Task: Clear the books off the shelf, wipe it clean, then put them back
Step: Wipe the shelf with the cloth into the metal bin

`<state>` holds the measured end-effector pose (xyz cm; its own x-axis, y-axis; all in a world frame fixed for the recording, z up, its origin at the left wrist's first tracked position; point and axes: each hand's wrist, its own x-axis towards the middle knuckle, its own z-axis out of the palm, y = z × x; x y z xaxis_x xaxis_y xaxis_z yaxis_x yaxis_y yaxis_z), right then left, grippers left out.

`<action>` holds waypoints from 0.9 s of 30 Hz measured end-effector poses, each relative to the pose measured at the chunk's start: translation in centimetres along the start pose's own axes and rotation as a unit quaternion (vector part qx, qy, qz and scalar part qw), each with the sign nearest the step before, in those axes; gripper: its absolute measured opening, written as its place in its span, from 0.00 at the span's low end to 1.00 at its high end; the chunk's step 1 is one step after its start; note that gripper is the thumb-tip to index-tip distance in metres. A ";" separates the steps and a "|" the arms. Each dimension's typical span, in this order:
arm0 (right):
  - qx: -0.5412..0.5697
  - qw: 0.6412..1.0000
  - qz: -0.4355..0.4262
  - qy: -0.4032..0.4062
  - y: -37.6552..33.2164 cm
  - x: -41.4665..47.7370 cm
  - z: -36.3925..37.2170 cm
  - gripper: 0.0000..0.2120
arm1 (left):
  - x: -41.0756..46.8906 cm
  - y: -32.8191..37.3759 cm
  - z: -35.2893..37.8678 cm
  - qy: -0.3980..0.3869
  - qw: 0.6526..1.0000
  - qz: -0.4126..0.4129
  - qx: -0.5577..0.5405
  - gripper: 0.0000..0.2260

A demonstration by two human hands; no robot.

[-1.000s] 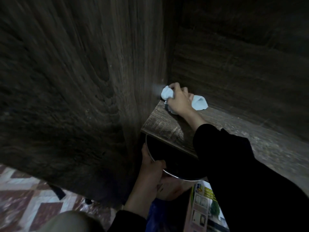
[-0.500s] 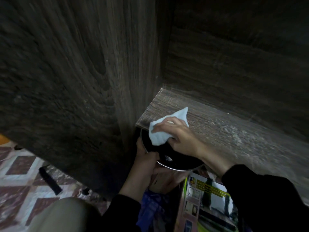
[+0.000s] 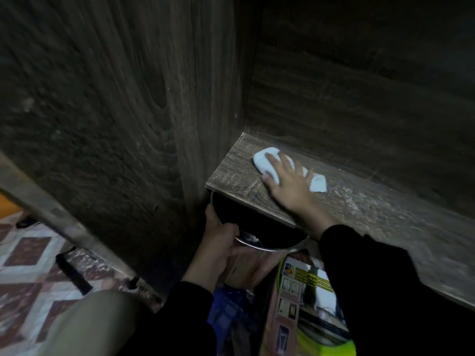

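Note:
The dark wooden shelf is bare of books, its board dusty toward the right. My right hand lies flat on a white cloth near the shelf's left end, fingers spread and pressing it onto the board. Below the shelf's front edge, my left hand grips the rim of a round metal bin with a dark inside, held just under the board.
A tall wooden side panel stands to the left of the shelf, and a back panel closes it behind. A colourful printed box sits below the shelf. Patterned floor tiles show at bottom left.
My right hand went with the cloth from the back corner to the front edge over the bin, then back onto the shelf, now flat. The left hand kept its hold on the bin.

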<state>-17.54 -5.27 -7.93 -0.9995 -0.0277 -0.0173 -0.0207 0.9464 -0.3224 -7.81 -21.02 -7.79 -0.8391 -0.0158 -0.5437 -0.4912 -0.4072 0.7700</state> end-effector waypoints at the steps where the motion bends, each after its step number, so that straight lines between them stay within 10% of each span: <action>1: -0.004 1.000 -0.024 -0.003 -1.0 -0.7 0.8 0.24 | 0.0 0.0 0.0 -0.001 1.000 0.000 -0.003 0.35; 6: -0.083 0.976 -0.199 -0.014 -3.9 -4.0 1.3 0.26 | -0.4 0.1 -0.2 -0.007 1.000 0.001 -0.007 0.35; 22: -0.147 0.949 -0.280 -0.008 -0.4 -7.4 0.2 0.26 | -0.6 -0.3 0.1 -0.013 1.000 0.014 0.002 0.34; 27: 0.070 0.984 -0.139 0.083 4.7 -8.9 -4.3 0.24 | -0.6 -1.6 0.8 -0.021 1.000 0.020 -0.005 0.33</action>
<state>-8.84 0.83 -5.22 -0.9461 -0.2159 0.2415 -0.3024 0.8559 -0.4195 -6.75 -19.66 -8.44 -0.8672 0.0071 -0.4979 -0.4555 -0.4154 0.7874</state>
